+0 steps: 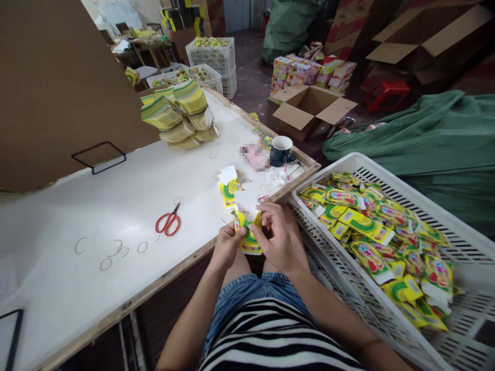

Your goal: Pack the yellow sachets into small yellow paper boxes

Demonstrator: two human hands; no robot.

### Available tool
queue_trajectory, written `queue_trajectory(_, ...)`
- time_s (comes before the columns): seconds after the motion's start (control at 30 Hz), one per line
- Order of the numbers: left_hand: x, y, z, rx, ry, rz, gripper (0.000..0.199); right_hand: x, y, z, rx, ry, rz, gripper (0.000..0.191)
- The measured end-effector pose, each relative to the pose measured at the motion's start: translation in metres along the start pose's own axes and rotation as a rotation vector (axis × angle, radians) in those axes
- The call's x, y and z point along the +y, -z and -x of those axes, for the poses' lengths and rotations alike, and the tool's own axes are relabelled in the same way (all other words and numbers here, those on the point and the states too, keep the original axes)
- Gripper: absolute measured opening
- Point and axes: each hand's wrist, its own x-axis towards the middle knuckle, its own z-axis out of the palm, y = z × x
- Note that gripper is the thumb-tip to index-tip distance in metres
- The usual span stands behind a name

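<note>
- Yellow card printed in green forms the small carton (248, 218) held between both hands, just past the table's near edge and above the person's lap.
- Its long axis runs roughly away from the body, with a white flap (246, 199) at the far end; where its near end stops is unclear, as more printed card shows below the fingers.
- Left hand (229, 241): thumb and fingers pinch the carton's left edge, low down.
- Right hand (277, 234): thumb pressed on the printed face, forefinger raised beside the white flap at the right; the contact behind the card is hidden.
- Neither hand is nearer: both touch the carton, one on each side, and the flap stands beyond the thumbs, closest to the right forefinger.
- A second carton (229, 191), also white-flapped, lies on the white table (77, 206) just beyond the held one and a little to its left, ahead of the left hand.
- Red-handled scissors (168, 223) lie left of the left hand, near several loose bands (143, 247).
- Bundled flat cartons (180, 114) are stacked farther back on the table; a dark mug (281, 151) stands near its right corner.
- White plastic crate (467, 259) sits to the right, nearer the right hand, with many similar yellow packets (365, 225) heaped inside.
</note>
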Motion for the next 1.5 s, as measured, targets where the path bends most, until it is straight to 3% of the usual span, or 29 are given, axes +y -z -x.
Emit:
queue_trajectory(0.1, -0.001, 0.0, -0.001, 0.106, -0.038, -0.016, 0.044, 0.009, 0.0, 0.006, 0.014, -0.115, 0.001, 0.035)
queue_trajectory(0.2, -0.001, -0.003, 0.0, 0.096, -0.074, -0.107, 0.044, 0.018, 0.0, 0.01, -0.079, -0.264, -0.098, 0.021)
queue_trajectory(0.27, 0.001, -0.005, 0.003, 0.089, -0.134, -0.191, 0.044, 0.02, 0.001, 0.009, -0.036, -0.3, -0.151, 0.027)
queue_trajectory(0.37, 0.009, -0.006, 0.009, 0.067, -0.224, -0.281, 0.063, 0.02, 0.007, 0.006, -0.012, -0.261, -0.187, 0.044)
queue_trajectory(0.47, 0.021, -0.004, 0.015, -0.071, -0.195, -0.319, 0.075, 0.021, 0.016, 0.002, -0.137, -0.197, -0.167, 0.044)
queue_trajectory(0.63, 0.034, 0.0, 0.021, -0.197, -0.082, -0.291, 0.048, 0.022, 0.029, -0.004, -0.361, -0.166, -0.153, 0.02)
queue_trajectory(0.73, 0.031, -0.001, 0.021, -0.208, -0.06, -0.259, 0.044, 0.023, 0.031, -0.005, -0.37, -0.1, -0.099, 0.024)
queue_trajectory(0.83, 0.026, -0.003, 0.02, -0.205, -0.049, -0.219, 0.072, 0.026, 0.028, -0.004, -0.284, -0.079, -0.108, 0.017)
queue_trajectory(0.9, 0.025, -0.004, 0.019, -0.209, -0.042, -0.218, 0.079, 0.029, 0.027, -0.003, -0.222, -0.107, -0.135, 0.025)
queue_trajectory(0.97, 0.024, -0.003, 0.017, -0.2, -0.042, -0.253, 0.067, 0.03, 0.029, -0.004, -0.205, -0.096, -0.124, 0.029)
queue_trajectory(1.07, 0.021, 0.001, 0.015, -0.097, -0.077, -0.372, 0.053, 0.027, 0.037, -0.007, -0.23, -0.058, -0.064, 0.029)
queue_trajectory(1.2, 0.014, 0.001, 0.014, 0.006, -0.128, -0.494, 0.05, 0.026, 0.04, -0.007, -0.388, -0.234, -0.084, 0.034)
queue_trajectory(1.33, 0.012, -0.005, 0.016, -0.062, -0.132, -0.48, 0.048, 0.03, 0.033, -0.005, -0.441, -0.323, 0.03, 0.04)
queue_trajectory(1.5, 0.012, -0.006, 0.016, -0.102, -0.119, -0.416, 0.051, 0.028, 0.026, -0.007, -0.427, -0.286, 0.335, 0.036)
